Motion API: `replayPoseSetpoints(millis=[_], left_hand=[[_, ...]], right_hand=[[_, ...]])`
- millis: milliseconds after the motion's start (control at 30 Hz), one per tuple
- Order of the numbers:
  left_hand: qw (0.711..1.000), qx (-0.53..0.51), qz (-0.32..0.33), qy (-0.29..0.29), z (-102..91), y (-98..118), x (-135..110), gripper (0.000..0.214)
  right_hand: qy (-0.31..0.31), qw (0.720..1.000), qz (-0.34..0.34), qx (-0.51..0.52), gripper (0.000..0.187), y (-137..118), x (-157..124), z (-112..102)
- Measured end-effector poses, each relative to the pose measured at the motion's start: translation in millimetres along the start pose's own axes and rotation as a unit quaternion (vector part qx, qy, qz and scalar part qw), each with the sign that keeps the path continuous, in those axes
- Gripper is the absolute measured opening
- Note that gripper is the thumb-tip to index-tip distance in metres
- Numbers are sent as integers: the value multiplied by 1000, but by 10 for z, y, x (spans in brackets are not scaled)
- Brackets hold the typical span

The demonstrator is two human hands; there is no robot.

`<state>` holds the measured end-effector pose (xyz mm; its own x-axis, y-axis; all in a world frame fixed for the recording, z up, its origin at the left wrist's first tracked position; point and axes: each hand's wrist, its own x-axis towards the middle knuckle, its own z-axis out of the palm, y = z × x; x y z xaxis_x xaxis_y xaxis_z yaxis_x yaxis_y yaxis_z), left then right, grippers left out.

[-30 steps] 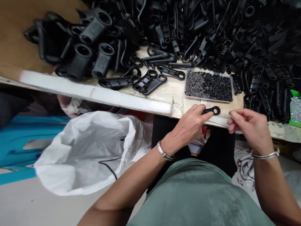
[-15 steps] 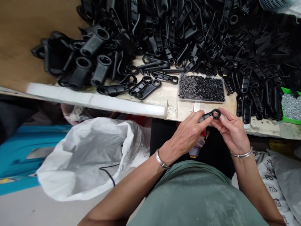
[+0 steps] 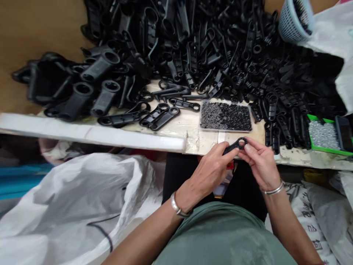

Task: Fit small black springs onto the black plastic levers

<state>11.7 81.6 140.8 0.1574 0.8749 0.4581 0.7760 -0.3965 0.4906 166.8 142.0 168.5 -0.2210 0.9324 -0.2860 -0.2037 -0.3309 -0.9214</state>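
Left hand (image 3: 206,170) clamped on a black handle (image 3: 231,147), right hand (image 3: 263,163) pinching its ring end (image 3: 237,144): apparently a fitting step, next calling for steady pressure.

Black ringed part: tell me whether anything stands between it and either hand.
Nothing visible does: the left hand holds the black ringed part directly, and the right hand is at its ringed end. The box of small pieces lies beyond, not between.

A brown panel (image 3: 35,55) borders the pale worktable (image 3: 190,119) at left.
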Motion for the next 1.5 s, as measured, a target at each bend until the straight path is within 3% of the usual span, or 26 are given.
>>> replayPoseSetpoints(millis=[200, 367, 433, 567, 700, 767, 867, 933, 967, 1000, 1067, 1200, 1267, 1400, 1500], left_hand=[[998, 3, 14, 55, 78, 9, 29, 34], [995, -19, 33, 96, -23, 9, 43, 31], [993, -8, 28, 117, -111, -43, 38, 26], [989, 21, -12, 144, -264, -197, 15, 18], [986, 17, -40, 160, -351, -319, -5, 17], [985, 29, -48, 165, -387, -354, -16, 16], [981, 62, -51, 177, -460, -416, -34, 13], [977, 91, -60, 184, -529, -496, -45, 11], [974, 111, -71, 184, -569, -549, -47, 11], [970, 134, -83, 183, -612, -608, -46, 12], [960, 187, -107, 179, -698, -732, -18, 13], [948, 264, -118, 135, -811, -942, 189, 18], [950, 280, -110, 85, -827, -1018, 350, 21], [950, 290, -110, -28, -807, -1137, 626, 28], [946, 290, -127, -62, -775, -1225, 720, 31]], right_hand=[[-8, 999, -36, -40, 42, -72, 59, 93], [-22, 980, -81, -182, 46, -418, 292, -127], [11, 948, -137, -286, 44, -641, 452, -285], [90, 830, -256, -488, 35, -1055, 871, -546], [88, 792, -254, -548, 36, -1261, 1224, -613], [91, 759, -261, -590, 35, -1319, 1303, -578], [114, 664, -284, -682, 33, -1392, 1339, -515], [97, 608, -296, -731, 36, -1417, 1387, -514], [124, 580, -314, -742, 36, -1419, 1431, -529], [127, 561, -314, -755, 37, -1413, 1486, -552], [136, 541, -317, -767, 36, -1390, 1602, -610], [163, 530, -333, -763, 37, -1353, 1678, -713], [169, 512, -346, -768, 37, -1331, 1587, -725], [165, 464, -434, -754, 36, -1248, 1260, -684], [149, 462, -463, -742, 44, -1203, 1073, -695]])
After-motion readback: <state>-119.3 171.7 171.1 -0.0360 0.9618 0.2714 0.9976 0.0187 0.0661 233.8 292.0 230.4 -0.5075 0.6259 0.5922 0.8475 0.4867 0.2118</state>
